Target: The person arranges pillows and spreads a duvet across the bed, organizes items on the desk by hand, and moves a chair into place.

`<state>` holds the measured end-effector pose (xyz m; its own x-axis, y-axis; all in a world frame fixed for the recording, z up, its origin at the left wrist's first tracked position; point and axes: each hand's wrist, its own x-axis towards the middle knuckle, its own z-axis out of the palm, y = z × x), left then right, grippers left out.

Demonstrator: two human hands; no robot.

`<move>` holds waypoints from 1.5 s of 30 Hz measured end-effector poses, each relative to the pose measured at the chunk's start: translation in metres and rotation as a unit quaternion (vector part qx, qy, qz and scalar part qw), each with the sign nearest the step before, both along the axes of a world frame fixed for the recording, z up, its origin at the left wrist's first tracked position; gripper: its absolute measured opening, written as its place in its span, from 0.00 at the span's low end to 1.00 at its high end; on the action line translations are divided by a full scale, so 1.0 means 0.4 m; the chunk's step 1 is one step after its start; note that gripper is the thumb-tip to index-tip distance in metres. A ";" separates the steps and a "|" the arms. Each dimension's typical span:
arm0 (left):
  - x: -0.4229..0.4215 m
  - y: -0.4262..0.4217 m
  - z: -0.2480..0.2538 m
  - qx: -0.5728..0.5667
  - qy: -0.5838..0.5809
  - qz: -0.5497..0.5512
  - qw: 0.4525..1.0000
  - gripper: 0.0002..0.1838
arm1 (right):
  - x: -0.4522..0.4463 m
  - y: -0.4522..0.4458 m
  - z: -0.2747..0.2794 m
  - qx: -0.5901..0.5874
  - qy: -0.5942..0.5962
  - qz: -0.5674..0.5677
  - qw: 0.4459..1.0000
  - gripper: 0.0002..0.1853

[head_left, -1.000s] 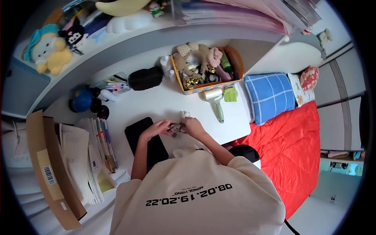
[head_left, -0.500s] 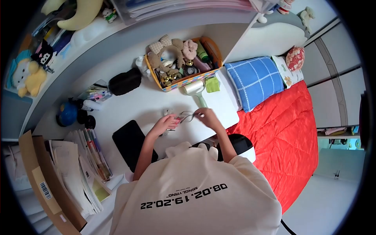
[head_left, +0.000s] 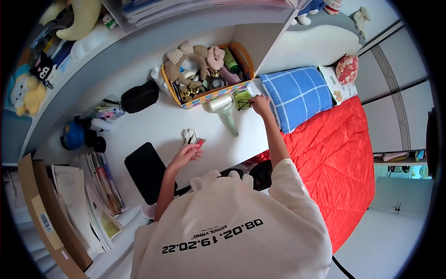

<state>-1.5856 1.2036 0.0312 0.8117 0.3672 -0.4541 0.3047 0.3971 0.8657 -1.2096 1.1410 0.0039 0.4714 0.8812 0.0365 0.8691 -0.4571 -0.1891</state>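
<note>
My right hand (head_left: 261,105) is closed on a pair of glasses (head_left: 244,105) with dark frames, held at the green cloth (head_left: 241,96) near the right end of the desk. Whether the glasses touch the cloth, I cannot tell. My left hand (head_left: 185,156) rests low over the middle of the desk, its fingertips closed on a small red item (head_left: 200,143) too small to name. Just beyond those fingers lies a small white and dark bundle (head_left: 189,136). A lint roller (head_left: 226,111) with a pale green handle lies between the two hands.
An orange-rimmed basket (head_left: 209,96) full of hair accessories and bottles stands at the back. Left of my left arm lies a black tablet-like slab (head_left: 145,169). A dark brush-like pouch (head_left: 140,97) sits behind it. The bed's blue pillow (head_left: 297,96) borders the desk on the right.
My right hand has carried the glasses away from my left hand, to the right and farther back, over to the green cloth. The left hand stays near the red item.
</note>
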 end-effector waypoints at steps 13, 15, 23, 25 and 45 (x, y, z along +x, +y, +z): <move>-0.047 -0.020 -0.061 0.073 0.021 0.141 0.987 0.12 | -0.075 -0.048 -0.040 0.090 0.073 0.008 0.993 0.12; -0.059 -0.011 -0.113 0.315 0.064 0.170 0.931 0.13 | -0.092 -0.049 -0.043 0.097 0.048 0.012 0.994 0.12; -0.056 -0.045 -0.105 0.527 0.230 0.128 0.808 0.30 | -0.120 -0.034 -0.028 0.061 0.027 0.017 0.998 0.17; -0.059 -0.058 -0.080 0.501 0.289 0.087 0.811 0.37 | -0.167 -0.016 0.017 0.189 -0.128 -0.016 0.973 0.19; -0.201 -0.121 0.024 0.365 0.195 0.163 0.896 0.24 | -0.709 -0.060 0.071 0.032 0.365 0.363 0.857 0.21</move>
